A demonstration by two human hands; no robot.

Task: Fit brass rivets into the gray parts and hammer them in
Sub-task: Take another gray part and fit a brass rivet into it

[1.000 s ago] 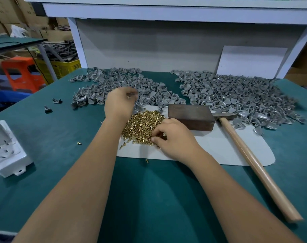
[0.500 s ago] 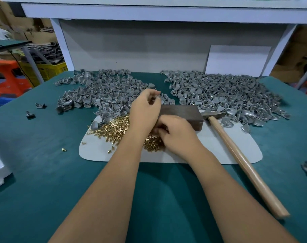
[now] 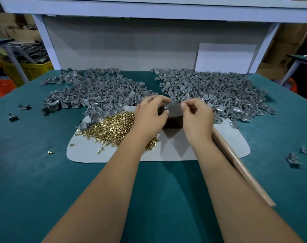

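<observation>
My left hand (image 3: pixel 149 118) grips a small gray part (image 3: pixel 164 108) over the dark metal block (image 3: pixel 173 118) on the gray mat (image 3: pixel 166 153). My right hand (image 3: pixel 196 120) hovers just right of it, thumb and forefinger pinched together as on a brass rivet, which is too small to make out. A heap of brass rivets (image 3: pixel 114 128) lies on the mat under my left wrist. Gray parts lie in two big piles, a left pile (image 3: pixel 96 92) and a right pile (image 3: pixel 212 90). The hammer's wooden handle (image 3: pixel 242 171) runs under my right forearm; its head is hidden.
Stray gray parts (image 3: pixel 292 159) lie at the right on the teal table (image 3: pixel 26 172), others (image 3: pixel 24 106) at the far left, and a loose rivet (image 3: pixel 50 152) left of the mat. A white board (image 3: pixel 224 58) leans on the back panel. A yellow crate (image 3: pixel 35 69) stands beyond the table's left edge.
My left hand brought a gray part from the left pile to above the block. My right hand left the rivet heap and rose to meet it, fingers pinched. The view shifted right.
</observation>
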